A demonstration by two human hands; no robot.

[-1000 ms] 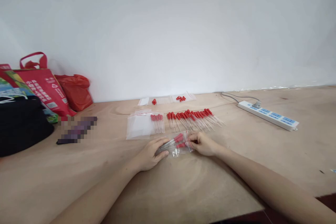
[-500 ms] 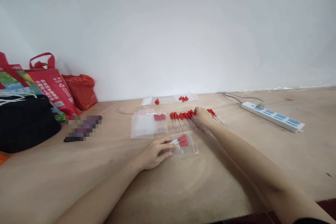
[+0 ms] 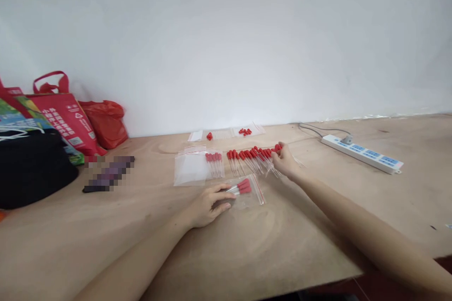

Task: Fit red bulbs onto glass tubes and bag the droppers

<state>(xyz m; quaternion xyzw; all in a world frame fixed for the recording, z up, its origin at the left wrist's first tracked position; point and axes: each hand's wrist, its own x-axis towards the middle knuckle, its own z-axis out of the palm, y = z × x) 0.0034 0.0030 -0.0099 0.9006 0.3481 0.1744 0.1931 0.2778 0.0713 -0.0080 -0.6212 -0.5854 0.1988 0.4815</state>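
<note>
Item: my left hand (image 3: 206,207), half open, thumb and fingers parted, fingers resting on a zip bag (image 3: 252,201) just to its right. Contents: red-bulbed droppers (image 3: 245,188). Item: my right hand (image 3: 285,164), fingers curled in at red bulbs; firm grip, cannot tell. Adjoining, left of it: loose pipette row (image 3: 242,155). Risk: crossed stems could snag, dragging neighbours askew. Orientation: bagged bulbs point rightward, slightly away from me; long axis runs back towards my left fingers.
</note>
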